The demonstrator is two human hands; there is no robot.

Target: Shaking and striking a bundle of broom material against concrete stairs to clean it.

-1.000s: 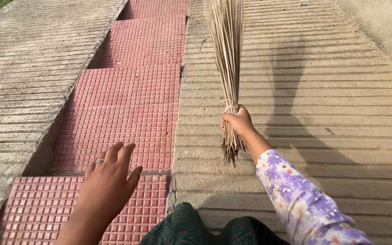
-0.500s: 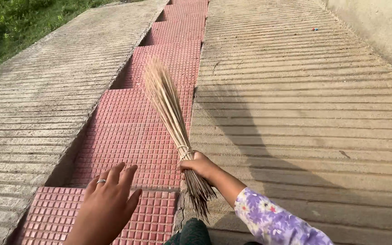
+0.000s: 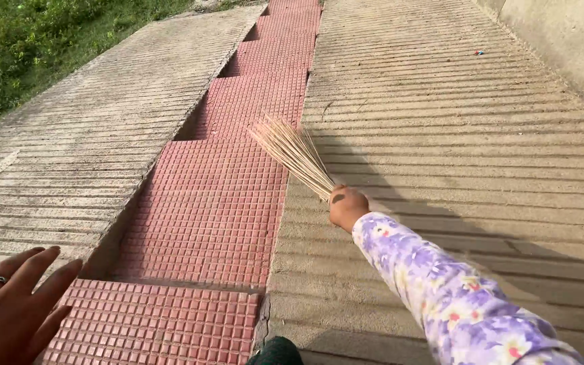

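Note:
My right hand [image 3: 347, 206], in a purple flowered sleeve, grips a bundle broom of thin pale sticks [image 3: 293, 151]. The broom's bristles fan out up and to the left, with their tips over the red tiled steps [image 3: 217, 203] at the edge of the ribbed concrete ramp [image 3: 454, 135]. My left hand [image 3: 9, 307], with a ring on one finger, hangs open at the lower left over the steps, fingers spread and holding nothing.
Another ribbed concrete ramp [image 3: 69, 155] runs along the left of the steps, with grass and bushes [image 3: 28, 47] beyond it. A plain concrete wall [image 3: 562, 40] rises at the far right. A small coloured scrap [image 3: 479, 52] lies on the right ramp.
My right hand swung the broom from pointing straight up the ramp down and leftward over the steps. My left hand slid out to the lower left. The view tilted up the slope.

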